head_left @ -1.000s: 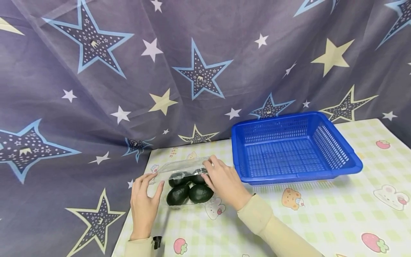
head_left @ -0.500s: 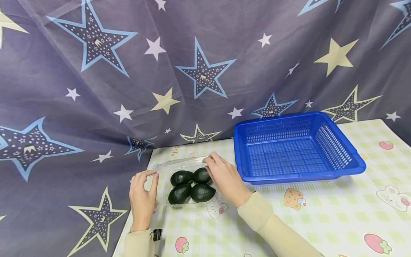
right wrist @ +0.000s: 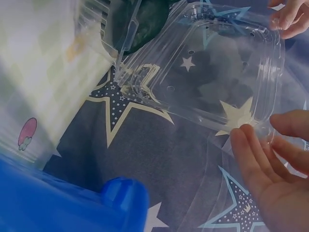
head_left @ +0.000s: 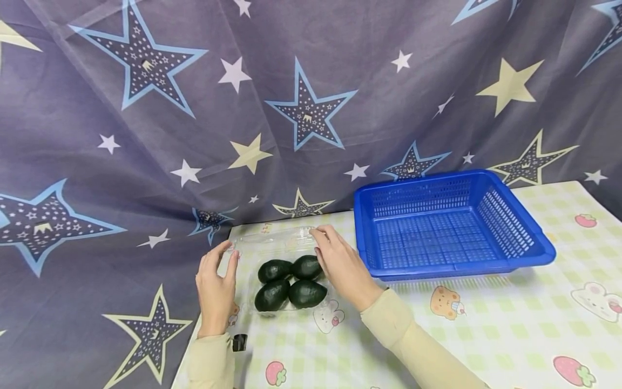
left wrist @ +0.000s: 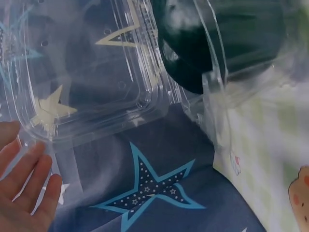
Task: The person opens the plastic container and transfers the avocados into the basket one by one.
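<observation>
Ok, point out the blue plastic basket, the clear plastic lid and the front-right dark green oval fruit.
Blue plastic basket (head_left: pixel 430 237): head view, mesh floor.
Clear plastic lid (right wrist: pixel 210 75): right wrist view, flat panel.
Front-right dark green oval fruit (head_left: pixel 308 294): head view, middle of its skin.

Bright head view, dim wrist views (slightly hazy), glinting clear lid (right wrist: pixel 212 82)

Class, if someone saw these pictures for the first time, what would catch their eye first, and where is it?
Probably the bright blue basket, which stands on the checked tablecloth at the right of the head view, before a purple-grey curtain scattered with stars. Next would come four dark green fruits in a clear container left of the basket, its lid tipped open, with the left hand and right hand at opposite sides.
</observation>
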Demonstrator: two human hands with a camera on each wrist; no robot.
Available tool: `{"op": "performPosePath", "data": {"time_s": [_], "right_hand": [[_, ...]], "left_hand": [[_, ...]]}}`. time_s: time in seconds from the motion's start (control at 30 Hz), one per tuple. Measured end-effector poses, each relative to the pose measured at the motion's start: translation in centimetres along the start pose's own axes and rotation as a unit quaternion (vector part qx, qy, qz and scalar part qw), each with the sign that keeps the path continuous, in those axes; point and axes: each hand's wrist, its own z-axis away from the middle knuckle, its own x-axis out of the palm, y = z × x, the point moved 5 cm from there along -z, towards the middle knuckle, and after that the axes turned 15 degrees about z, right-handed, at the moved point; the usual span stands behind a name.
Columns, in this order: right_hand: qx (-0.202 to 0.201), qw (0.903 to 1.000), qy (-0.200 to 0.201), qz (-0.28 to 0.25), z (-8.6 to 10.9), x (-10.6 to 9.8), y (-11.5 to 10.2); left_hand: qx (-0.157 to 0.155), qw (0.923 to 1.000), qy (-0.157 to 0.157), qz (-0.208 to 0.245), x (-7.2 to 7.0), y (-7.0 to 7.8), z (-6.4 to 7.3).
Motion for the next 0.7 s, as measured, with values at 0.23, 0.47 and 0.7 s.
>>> {"op": "performPosePath", "data": {"time_s": [0.23, 0.47, 0.7], "right_hand": [[0.013, 0.9999, -0.001, -0.008, 0.1, 0.1, 0.2], [0.017, 0.9998, -0.003, -0.013, 0.1, 0.5, 0.4], [0.026, 0.9984, -0.039, -0.032, 0.1, 1.6, 0.7]], "left_hand": [[-0.037, 0.9986, 0.009, 0.036, 0.5, -0.6, 0.3], [-0.039, 0.9977, 0.024, 0.05, 0.4, -1.1, 0.3], [-0.03, 0.9961, 0.002, 0.083, 0.8, -1.4, -0.3]]}}
